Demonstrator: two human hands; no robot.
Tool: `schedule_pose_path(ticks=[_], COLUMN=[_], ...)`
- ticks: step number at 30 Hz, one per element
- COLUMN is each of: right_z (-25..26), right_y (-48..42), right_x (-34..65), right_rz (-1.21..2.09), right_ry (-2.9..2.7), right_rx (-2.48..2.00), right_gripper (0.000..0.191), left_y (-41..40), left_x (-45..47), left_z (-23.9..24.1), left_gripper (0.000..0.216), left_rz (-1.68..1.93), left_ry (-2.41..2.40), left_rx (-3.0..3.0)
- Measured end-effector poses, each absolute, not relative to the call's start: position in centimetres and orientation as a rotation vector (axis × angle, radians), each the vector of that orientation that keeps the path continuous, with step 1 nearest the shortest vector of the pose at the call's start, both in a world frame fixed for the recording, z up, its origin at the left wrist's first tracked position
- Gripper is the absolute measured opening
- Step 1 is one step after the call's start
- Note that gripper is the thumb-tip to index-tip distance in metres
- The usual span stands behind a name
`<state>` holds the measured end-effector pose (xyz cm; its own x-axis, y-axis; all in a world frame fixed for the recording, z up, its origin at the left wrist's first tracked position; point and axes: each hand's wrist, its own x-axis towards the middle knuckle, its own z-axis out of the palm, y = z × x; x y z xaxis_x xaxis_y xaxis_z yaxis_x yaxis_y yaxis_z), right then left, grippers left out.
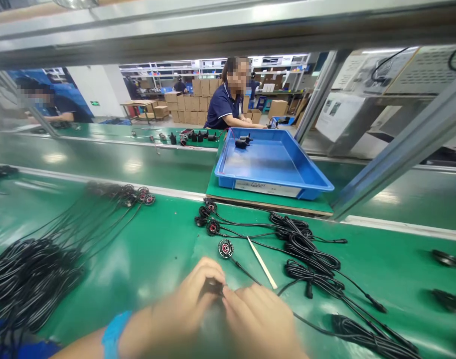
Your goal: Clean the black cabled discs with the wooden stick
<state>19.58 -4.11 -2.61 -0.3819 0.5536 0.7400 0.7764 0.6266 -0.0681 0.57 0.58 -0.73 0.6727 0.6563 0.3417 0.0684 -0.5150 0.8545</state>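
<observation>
Both hands meet low in the middle of the view, at the near edge of the green bench (164,249). The left hand (186,306) and right hand (263,321) are curled nearly closed, and their fingertips pinch one small black part (213,287) between them. The part is blurred and half hidden, so its shape cannot be told. Just beyond the fingers a round red-centred disc (225,248) lies flat on its cable, and a pale stick (262,263) lies at a slant just to the right of it, apart from both hands. More discs (209,217) lie beyond, and their leads run right into black coils (310,254) that fill the bench on the right-hand side. A large bundle (29,284) of cable crowds the left edge, with leads fanning up to more discs (143,196). Between the bundle and the hands the bench is bare green, the widest open patch. Past a pale rail (175,192) a blue tray (306,192) sits on a raised board, with two black pieces (242,142) at its far end. A slanted metal post (399,149) closes off the right side. Across the far lane (100,159) a person (224,107) in dark blue leans toward the tray.
</observation>
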Motion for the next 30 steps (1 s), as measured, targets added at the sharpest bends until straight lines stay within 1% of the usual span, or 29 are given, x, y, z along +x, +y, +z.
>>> schedule_pose_path(ticks=[4, 9, 13, 17, 21, 23, 26, 30], right_z=[-2.5, -2.3, -2.0, -1.9, -2.0, -2.0, -2.1, -1.8], right_y=[-4.3, -4.6, -4.5, -4.6, -4.7, -4.6, -4.4, -4.3], right_x=[19.7, 19.7, 19.5, 19.1, 18.8, 18.8, 18.9, 19.9], right_rz=[-0.369, -0.358, -0.412, -0.453, -0.414, -0.393, -0.252, 0.254], right_ry=[-2.124, -2.154, -2.138, -2.120, -2.119, -2.097, -2.013, -2.032], right_rx=[-1.067, -1.084, -1.079, -1.109, -1.142, -1.129, -1.152, -1.355], right_gripper=[0.011, 0.007, 0.007, 0.010, 0.017, 0.018, 0.015, 0.011], left_y=[0.9, 0.7, 0.4, 0.1, -0.3, -0.4, -0.2, -0.2], left_x=[0.4, 0.1, 0.2, 0.1, 0.1, 0.3, 0.6, 0.9], left_z=[-1.0, -1.5, -1.8, -2.1, -2.3, -2.1, -1.5, -0.1], left_gripper=[0.022, 0.015, 0.013, 0.012, 0.013, 0.012, 0.011, 0.012], left_rz=[0.827, 0.836, 0.855, 0.889, 0.926, 0.928, 0.828, 0.518], left_ry=[0.484, 0.459, 0.479, 0.498, 0.498, 0.519, 0.654, 0.811], left_rx=[2.066, 2.089, 2.080, 2.072, 2.091, 2.092, 2.075, 2.134])
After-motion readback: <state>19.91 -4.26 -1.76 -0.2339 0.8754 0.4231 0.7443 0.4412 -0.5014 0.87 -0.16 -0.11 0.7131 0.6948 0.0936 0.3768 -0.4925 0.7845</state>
